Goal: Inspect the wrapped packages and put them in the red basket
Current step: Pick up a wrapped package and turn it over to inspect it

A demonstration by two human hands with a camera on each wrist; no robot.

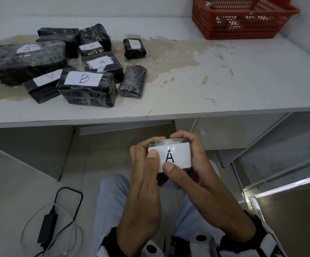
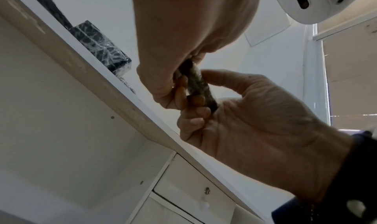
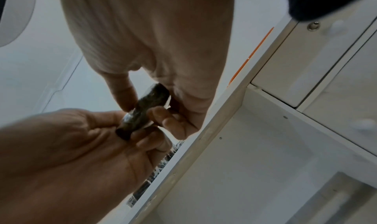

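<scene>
I hold a small black wrapped package [image 1: 176,154] low in front of the desk, its white label marked "A" turned up toward me. My left hand [image 1: 145,164] grips its left end with the thumb on the label. My right hand [image 1: 193,160] grips its right end, thumb on the label's lower edge. The wrist views show the package [image 2: 199,85] [image 3: 142,111] edge-on between the fingers of both hands. Several more black packages [image 1: 85,86] labelled A or B lie at the desk's left. The red basket [image 1: 233,28] stands at the far right corner.
The white desk [image 1: 206,86] has a worn, stained top. Under it are a drawer unit [image 2: 195,200] and open shelving on the right. A black charger with cables [image 1: 47,225] lies on the tiled floor at left. My knees in light trousers are below my hands.
</scene>
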